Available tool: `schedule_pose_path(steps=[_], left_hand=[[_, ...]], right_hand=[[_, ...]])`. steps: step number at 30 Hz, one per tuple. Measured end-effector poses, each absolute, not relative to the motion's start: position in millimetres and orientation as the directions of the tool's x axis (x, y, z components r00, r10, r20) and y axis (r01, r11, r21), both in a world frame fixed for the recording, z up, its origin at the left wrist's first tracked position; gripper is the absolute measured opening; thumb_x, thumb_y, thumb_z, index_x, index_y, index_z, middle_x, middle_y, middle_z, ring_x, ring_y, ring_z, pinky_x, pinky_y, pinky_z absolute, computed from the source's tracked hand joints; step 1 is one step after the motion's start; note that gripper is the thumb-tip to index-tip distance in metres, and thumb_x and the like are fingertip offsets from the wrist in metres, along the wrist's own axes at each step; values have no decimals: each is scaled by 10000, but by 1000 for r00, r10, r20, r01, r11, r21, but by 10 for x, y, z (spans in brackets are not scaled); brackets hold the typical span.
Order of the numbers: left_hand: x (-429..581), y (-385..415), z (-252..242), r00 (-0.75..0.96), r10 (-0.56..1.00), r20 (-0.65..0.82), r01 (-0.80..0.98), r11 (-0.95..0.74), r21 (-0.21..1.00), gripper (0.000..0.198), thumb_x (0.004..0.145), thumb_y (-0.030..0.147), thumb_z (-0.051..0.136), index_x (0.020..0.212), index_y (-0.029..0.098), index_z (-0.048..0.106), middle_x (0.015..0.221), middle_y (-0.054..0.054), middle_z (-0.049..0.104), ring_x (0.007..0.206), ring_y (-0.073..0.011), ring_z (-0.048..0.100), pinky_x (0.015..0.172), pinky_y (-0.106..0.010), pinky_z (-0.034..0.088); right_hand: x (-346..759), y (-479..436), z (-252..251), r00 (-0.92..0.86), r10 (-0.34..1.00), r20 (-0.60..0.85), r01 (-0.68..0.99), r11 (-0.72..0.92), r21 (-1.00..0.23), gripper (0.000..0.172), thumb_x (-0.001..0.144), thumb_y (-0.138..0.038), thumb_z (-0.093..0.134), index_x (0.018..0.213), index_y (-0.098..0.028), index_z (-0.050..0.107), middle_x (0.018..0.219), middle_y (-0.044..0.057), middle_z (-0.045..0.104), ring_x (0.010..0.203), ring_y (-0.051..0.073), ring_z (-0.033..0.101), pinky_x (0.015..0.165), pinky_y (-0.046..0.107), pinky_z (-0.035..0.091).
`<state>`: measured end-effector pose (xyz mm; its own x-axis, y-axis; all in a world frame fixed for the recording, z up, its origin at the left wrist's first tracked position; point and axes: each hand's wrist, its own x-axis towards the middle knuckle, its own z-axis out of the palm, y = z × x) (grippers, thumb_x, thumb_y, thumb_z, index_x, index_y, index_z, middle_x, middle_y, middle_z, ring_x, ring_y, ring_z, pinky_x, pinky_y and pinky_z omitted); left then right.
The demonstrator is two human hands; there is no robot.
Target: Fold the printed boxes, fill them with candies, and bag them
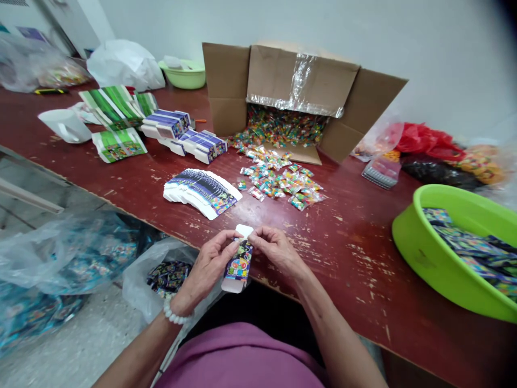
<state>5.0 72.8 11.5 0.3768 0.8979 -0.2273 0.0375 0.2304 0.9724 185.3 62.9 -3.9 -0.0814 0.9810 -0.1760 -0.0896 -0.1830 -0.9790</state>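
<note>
A small dark printed carton (pixel 239 264) with white end flaps is held over the near edge of the worn red table (pixel 355 248). My left hand (pixel 210 265) grips its left side, fingers curled round it. My right hand (pixel 274 249) pinches the white top flap. A fanned stack of flat cartons of the same print (pixel 202 191) lies just beyond my hands. Further back, loose wrapped candies (pixel 283 178) spill from a tipped cardboard box (pixel 299 91).
A green basin (pixel 412 242) with filled cartons sits at the right edge. Stacks of purple (pixel 197 143) and green flat cartons (pixel 115 110) lie at back left beside a white jug (pixel 67 126). Plastic bags of goods (pixel 52 258) lie on the floor at left.
</note>
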Motion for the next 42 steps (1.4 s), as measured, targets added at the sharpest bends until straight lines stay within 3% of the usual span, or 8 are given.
schedule_pose_path(steps=[7, 12, 18, 22, 25, 33, 38, 42], left_hand=[[42, 743, 188, 390, 910, -139, 54, 128, 990, 278, 883, 382, 660, 1085, 191, 657, 1052, -51, 696, 943, -195, 632, 821, -268, 505], [46, 711, 138, 329, 916, -230, -142, 289, 947, 514, 850, 398, 717, 1273, 261, 457, 921, 9, 692, 766, -147, 657, 666, -228, 520], [104, 672, 119, 523, 729, -441, -208, 611, 764, 570, 908, 605, 535, 1277, 171, 547, 725, -37, 677, 489, -154, 620, 460, -252, 502], [152, 671, 150, 430, 805, -408, -168, 516, 840, 681, 896, 662, 506, 1407, 211, 508, 776, -45, 698, 572, -158, 646, 464, -226, 501], [166, 683, 173, 422, 820, -387, -119, 473, 873, 735, 877, 703, 490, 1420, 208, 526, 893, -78, 721, 643, -164, 663, 473, -218, 507], [126, 703, 160, 449, 809, -378, -75, 456, 887, 735, 888, 703, 464, 1481, 269, 472, 997, -88, 737, 606, -160, 651, 465, -231, 494], [83, 744, 140, 441, 858, -263, -61, 321, 945, 581, 911, 602, 527, 1367, 252, 613, 1191, -72, 705, 862, -186, 670, 721, -251, 543], [90, 724, 149, 415, 851, -322, -41, 371, 928, 592, 909, 580, 531, 1407, 262, 569, 924, -50, 737, 700, -168, 648, 564, -229, 500]], right_hand=[[1800, 663, -49, -32, 988, -154, -276, -157, -948, 377, 715, -363, 808, 1028, -204, 673, 745, -31, 641, 632, 115, 568, 615, 228, 456], [1807, 633, -8, 5, 998, -65, -119, -64, -991, 195, 803, -386, 738, 829, -194, 727, 821, 28, 718, 714, 153, 620, 671, 263, 485], [1754, 575, 31, 4, 998, 68, 128, 67, -990, 237, 883, -429, 654, 803, -223, 740, 717, 14, 692, 671, 162, 629, 633, 268, 479], [1760, 590, 109, -98, 985, -139, -94, -148, -984, 252, 826, -443, 709, 794, -194, 679, 580, -14, 652, 514, 145, 604, 518, 260, 484], [1765, 613, 145, -141, 977, -158, -190, -184, -964, 242, 752, -400, 779, 790, -183, 679, 680, 7, 702, 527, 145, 630, 505, 267, 518], [1742, 641, 23, 13, 986, -167, -154, -163, -975, 220, 747, -378, 764, 748, -173, 685, 668, 15, 703, 498, 136, 599, 460, 245, 454], [1767, 657, 68, 25, 994, -107, -64, -105, -992, 193, 749, -348, 763, 709, -177, 682, 640, -7, 677, 525, 115, 555, 514, 235, 418], [1780, 594, 173, -125, 991, -38, -38, -43, -998, 176, 848, -362, 679, 784, -199, 702, 722, 1, 693, 619, 140, 605, 620, 267, 461]])
